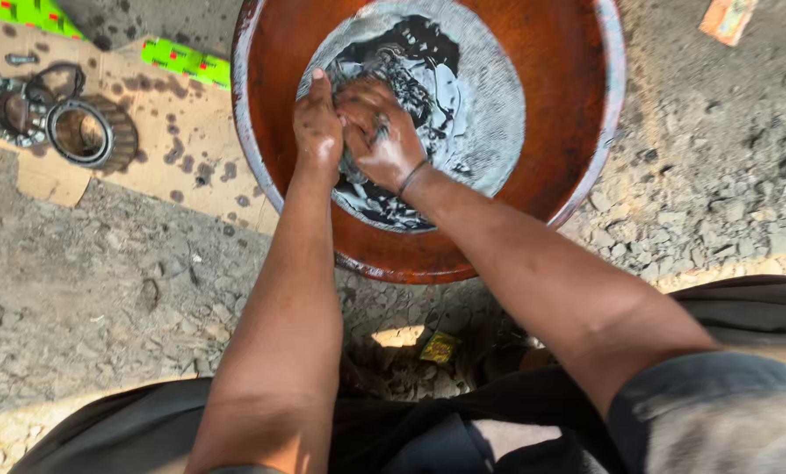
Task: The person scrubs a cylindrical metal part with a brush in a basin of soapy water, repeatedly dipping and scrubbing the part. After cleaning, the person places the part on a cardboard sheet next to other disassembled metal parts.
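Head view, looking down over both forearms. A wide, round, rust-brown metal basin point(577, 105) rests on grey gravel ground point(718, 175); its bottom holds a shallow pool of dark grey, oily liquid point(472, 96) streaked with black. Both hands meet over the near left part of this pool. The left hand point(317, 127) is curled, fingers pointing away from the camera, pressed against the right hand. The right hand point(377, 132), with a thin dark band point(412, 175) at the wrist, is closed around a small dark, greasy object point(377, 130) held between the two hands; its kind cannot be told, as fingers and grime hide most of it. To the left of the basin, a stained brown cardboard sheet point(173, 132) lies on the ground and carries two round metal bearing rings point(90, 132), set just beside each other, well apart from the hands.
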